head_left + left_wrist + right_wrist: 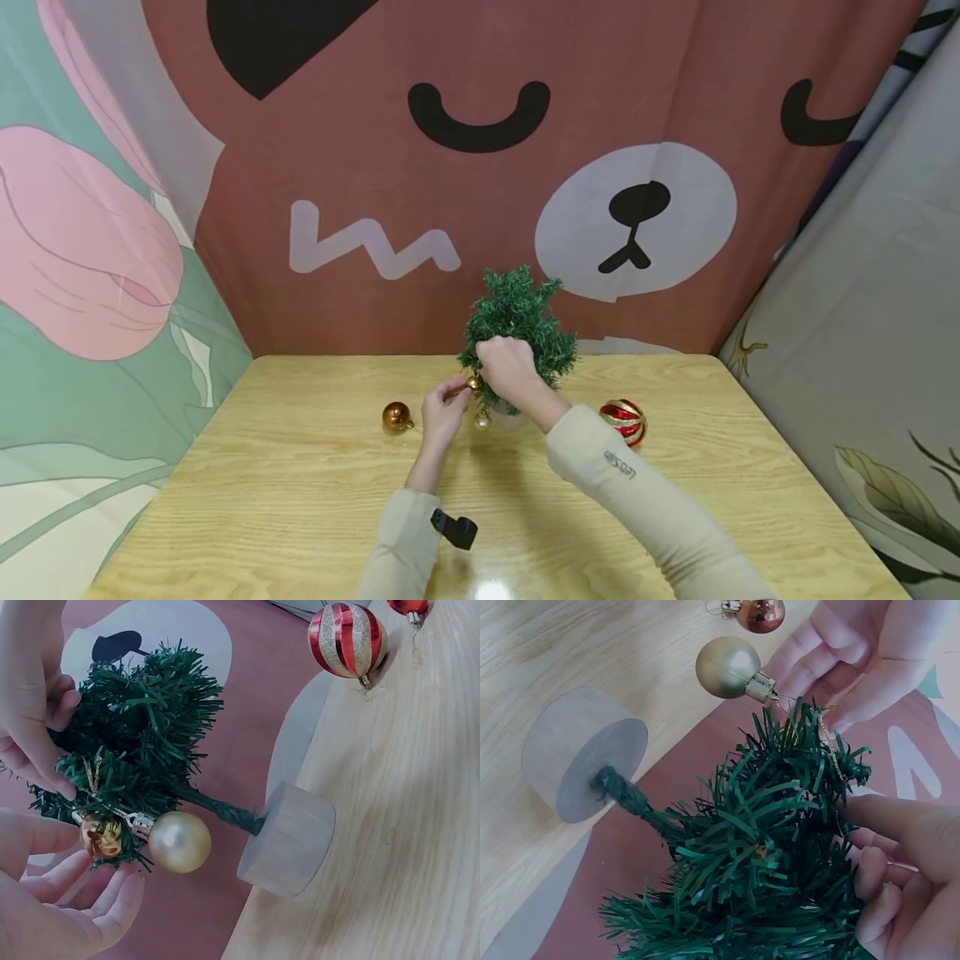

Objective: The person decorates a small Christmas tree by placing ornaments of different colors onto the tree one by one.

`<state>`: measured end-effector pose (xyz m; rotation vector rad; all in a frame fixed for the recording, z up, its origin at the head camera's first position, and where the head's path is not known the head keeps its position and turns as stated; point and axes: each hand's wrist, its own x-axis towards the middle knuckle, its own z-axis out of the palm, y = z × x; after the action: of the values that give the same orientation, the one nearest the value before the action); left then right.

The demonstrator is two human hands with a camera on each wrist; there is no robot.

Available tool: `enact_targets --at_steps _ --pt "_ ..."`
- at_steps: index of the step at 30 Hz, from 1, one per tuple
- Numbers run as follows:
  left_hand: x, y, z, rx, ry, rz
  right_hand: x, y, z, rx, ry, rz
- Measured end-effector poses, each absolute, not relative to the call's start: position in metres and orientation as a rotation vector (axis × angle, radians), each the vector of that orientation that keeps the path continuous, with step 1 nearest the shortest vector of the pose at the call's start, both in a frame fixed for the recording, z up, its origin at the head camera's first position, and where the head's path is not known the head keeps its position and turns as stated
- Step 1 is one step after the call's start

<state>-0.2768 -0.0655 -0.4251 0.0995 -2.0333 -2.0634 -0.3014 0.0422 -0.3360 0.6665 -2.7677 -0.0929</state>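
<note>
A small green artificial Christmas tree (517,321) stands on a pale round base (289,840) near the table's back edge. My left hand (444,412) holds a small shiny gold ball ornament (101,836) by the lower branches, between thumb and fingers. Right beside it hangs a matte gold ball ornament (180,841) with a silver-toned cap. My right hand (512,367) reaches across the tree's front. In the right wrist view its fingers pinch the ornament's gold string (831,746) against the branch tips; the exact contact is partly hidden by needles.
On the wooden table (300,500), a copper ball ornament (396,416) lies to the left. A red ball with gold glitter stripes (624,421) lies to the right, partly behind my right sleeve. Another red ornament (409,606) shows beyond it. A printed cloth (480,192) hangs behind the table.
</note>
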Motion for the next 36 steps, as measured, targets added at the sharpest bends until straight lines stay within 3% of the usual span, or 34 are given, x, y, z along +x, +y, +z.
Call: enact_targets --at_steps 17,36 --pt "-0.273 -0.071 -0.431 0.123 -2.000 -2.139 -0.288 0.058 -0.325 0.909 -2.475 0.168" --pt "-0.265 -0.085 -0.436 0.140 -1.986 -2.127 -0.295 0.079 -0.306 0.981 -2.236 0.380"
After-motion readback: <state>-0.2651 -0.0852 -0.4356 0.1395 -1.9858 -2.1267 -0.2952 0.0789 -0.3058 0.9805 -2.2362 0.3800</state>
